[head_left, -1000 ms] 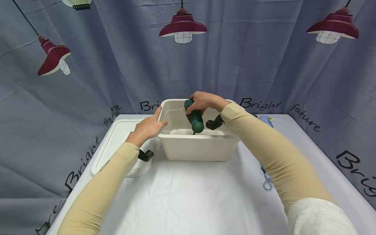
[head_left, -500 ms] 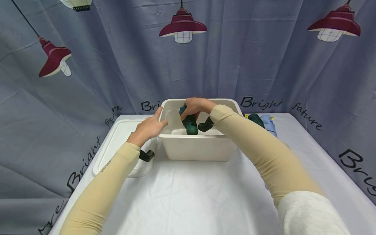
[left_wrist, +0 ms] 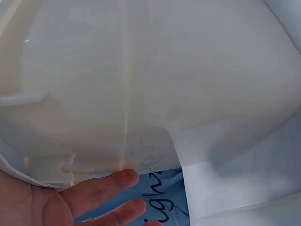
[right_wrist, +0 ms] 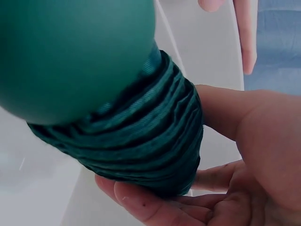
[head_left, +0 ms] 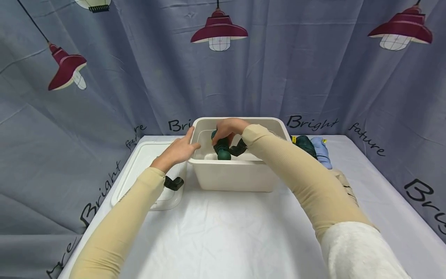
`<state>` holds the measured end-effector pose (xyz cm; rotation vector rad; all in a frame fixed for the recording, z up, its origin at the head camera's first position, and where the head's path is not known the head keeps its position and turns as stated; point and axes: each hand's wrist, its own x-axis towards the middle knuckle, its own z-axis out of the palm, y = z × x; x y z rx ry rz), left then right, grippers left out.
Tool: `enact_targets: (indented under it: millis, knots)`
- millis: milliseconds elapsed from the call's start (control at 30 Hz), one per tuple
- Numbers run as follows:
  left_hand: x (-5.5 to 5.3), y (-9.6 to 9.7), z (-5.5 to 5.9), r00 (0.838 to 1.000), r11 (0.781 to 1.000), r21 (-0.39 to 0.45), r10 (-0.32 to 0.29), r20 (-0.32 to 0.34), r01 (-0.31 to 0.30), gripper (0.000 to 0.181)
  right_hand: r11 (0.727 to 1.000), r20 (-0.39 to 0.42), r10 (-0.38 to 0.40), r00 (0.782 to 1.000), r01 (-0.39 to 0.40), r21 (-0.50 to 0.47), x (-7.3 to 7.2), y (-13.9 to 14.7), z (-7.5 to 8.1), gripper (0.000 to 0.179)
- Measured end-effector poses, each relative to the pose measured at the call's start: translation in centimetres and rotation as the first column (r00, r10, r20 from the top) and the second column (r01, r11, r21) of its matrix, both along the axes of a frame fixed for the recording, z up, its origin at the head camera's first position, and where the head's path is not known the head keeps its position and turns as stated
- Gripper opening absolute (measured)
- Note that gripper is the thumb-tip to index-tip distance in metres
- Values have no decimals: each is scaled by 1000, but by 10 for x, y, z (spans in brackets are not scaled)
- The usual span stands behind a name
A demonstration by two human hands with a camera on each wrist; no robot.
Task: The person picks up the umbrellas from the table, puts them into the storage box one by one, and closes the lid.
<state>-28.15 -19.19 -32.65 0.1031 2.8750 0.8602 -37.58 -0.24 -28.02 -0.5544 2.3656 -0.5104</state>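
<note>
I see my right hand (head_left: 228, 128) curled around a dark green roll (head_left: 222, 149) inside the white bin (head_left: 237, 176); my left hand (head_left: 177, 151), fingers straight, steadies its rim. White desk (head_left: 226, 232), lamp-print curtain (head_left: 139, 77) behind.

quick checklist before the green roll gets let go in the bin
1. Right hand has a firm hold on the green roll: ok, fingers wrap it in the right wrist view.
2. Roll is inside the bin walls: ok, it is below the rim.
3. Left hand steadies the bin: ok, it rests on the left rim.
4. Bin floor under the roll is free: cannot tell, hand and roll hide it.
5. Lid is out of the way: ok, it lies flat left of the bin.
6. Other rolls are at hand: ok, right of the bin.
</note>
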Motion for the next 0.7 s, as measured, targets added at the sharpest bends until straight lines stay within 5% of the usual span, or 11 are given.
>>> enact_targets:
  millis: [700]
  knots:
    - [-1, 1, 0, 1000, 1000, 1, -3, -14, 3, 87, 991, 91, 54, 994, -64, 117, -13, -21, -23, 19]
